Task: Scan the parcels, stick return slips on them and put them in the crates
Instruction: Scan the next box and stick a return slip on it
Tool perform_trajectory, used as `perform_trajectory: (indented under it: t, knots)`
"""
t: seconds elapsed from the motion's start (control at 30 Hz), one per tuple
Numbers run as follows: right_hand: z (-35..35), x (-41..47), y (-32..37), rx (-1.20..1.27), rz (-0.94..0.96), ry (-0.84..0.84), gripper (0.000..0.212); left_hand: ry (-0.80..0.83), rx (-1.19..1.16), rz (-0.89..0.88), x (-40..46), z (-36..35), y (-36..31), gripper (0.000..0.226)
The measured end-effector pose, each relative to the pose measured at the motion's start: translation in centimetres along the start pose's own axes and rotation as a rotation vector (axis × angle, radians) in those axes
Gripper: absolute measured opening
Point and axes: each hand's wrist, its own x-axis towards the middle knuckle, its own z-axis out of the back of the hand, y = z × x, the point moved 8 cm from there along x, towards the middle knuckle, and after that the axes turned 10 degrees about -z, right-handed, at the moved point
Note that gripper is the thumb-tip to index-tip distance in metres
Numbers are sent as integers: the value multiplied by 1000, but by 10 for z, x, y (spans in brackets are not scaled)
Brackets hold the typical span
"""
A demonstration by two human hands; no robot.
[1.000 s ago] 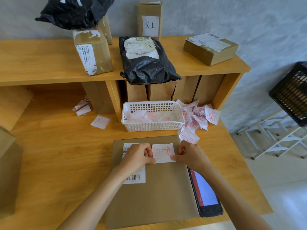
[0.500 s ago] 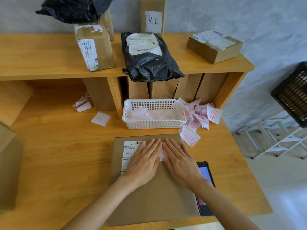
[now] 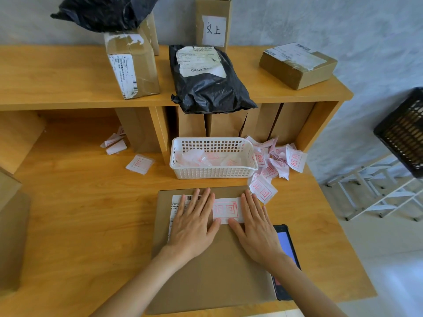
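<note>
— Pressing a return slip [image 3: 227,209] flat on the big brown parcel [image 3: 212,266], right? Sticking step, by the look of it.

— Yep. Left hand [image 3: 193,223] first: lying open and flat, palm down, fingers [image 3: 201,201] spread a little, resting partly on the white label [image 3: 177,202] and touching the slip's left edge. Holding nothing, just pushing down.

— And then the slip in the middle, near the top of the parcel, below the white basket [image 3: 214,157]?

— Yes. Then right hand [image 3: 254,227]: open and flat too, fingers [image 3: 250,202] nearly side by side, touching the slip's right edge. Not gripping anything.

— Next?

— Probably lifting the parcel with both hands and carrying it to the black crate [image 3: 404,131], far off to the right. Needs a grip on both sides, and care not to knock the scanner [image 3: 285,243] tucked at the parcel's right edge.
</note>
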Motion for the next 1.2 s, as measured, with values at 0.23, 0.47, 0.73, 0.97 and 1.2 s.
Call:
perform_trajectory:
  t: [0.23,0.47,0.73,0.97,1.2]
  knots:
    - [15,-3,-17,866,-212,82,69,-270,-320,18,-10,30,22,58]
    - [-6,8,-44,1166,-420,121,50,-499,-866,415,-49,20,95,57]
    - [-19,5,-42,1198,-495,211,31,-470,-1557,617,-93,-41,97,65]
    - [-21,2,-40,1232,-492,218,30,-373,-1791,646,-96,-57,78,63]
    - [7,-12,-37,1313,-493,107,30,-340,-1791,470,-78,-23,78,73]
